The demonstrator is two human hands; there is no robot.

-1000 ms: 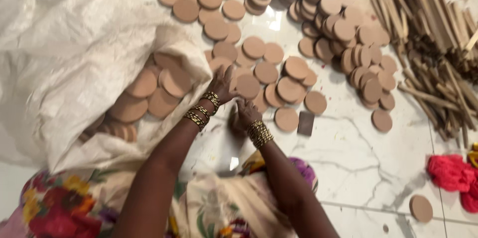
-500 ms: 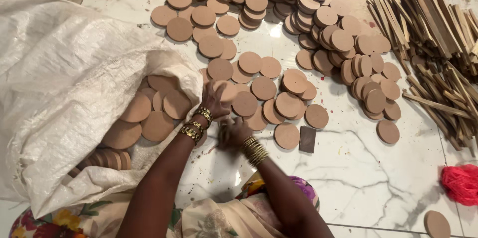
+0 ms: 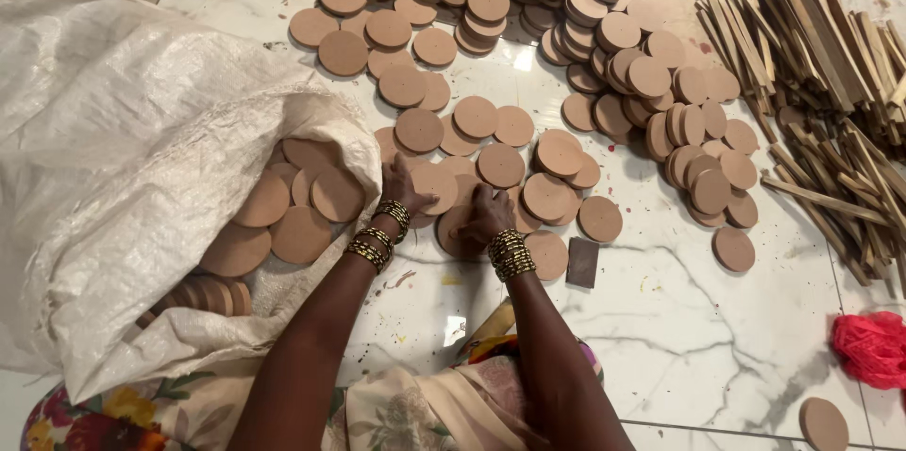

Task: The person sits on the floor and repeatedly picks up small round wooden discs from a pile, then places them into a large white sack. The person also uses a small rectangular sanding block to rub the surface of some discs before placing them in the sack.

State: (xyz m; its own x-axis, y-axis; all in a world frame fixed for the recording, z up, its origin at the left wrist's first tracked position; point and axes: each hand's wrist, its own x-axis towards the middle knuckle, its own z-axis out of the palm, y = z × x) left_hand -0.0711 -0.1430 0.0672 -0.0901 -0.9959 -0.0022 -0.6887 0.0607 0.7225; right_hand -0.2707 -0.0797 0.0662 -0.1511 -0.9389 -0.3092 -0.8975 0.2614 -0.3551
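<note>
Many round brown wooden discs (image 3: 500, 165) lie scattered and stacked on a white marble floor (image 3: 679, 319). My left hand (image 3: 404, 189) rests on discs beside the mouth of a white woven sack (image 3: 123, 187); its fingers press on a disc (image 3: 431, 181). My right hand (image 3: 484, 212) sits just to the right, its fingers curled over a disc (image 3: 460, 232) lying flat on the floor. Both wrists wear gold and dark bangles. Larger discs (image 3: 283, 225) spill from the sack's opening.
A heap of thin wooden sticks (image 3: 830, 102) lies at the right. A small dark rectangular piece (image 3: 582, 262) sits near the right wrist. A red bundle of thread (image 3: 873, 347) and a lone disc (image 3: 823, 425) are at the lower right.
The view has shifted, so the sack and discs sit lower in frame. Both hands have stayed on the discs by the sack's mouth, the right hand closing over one disc.
</note>
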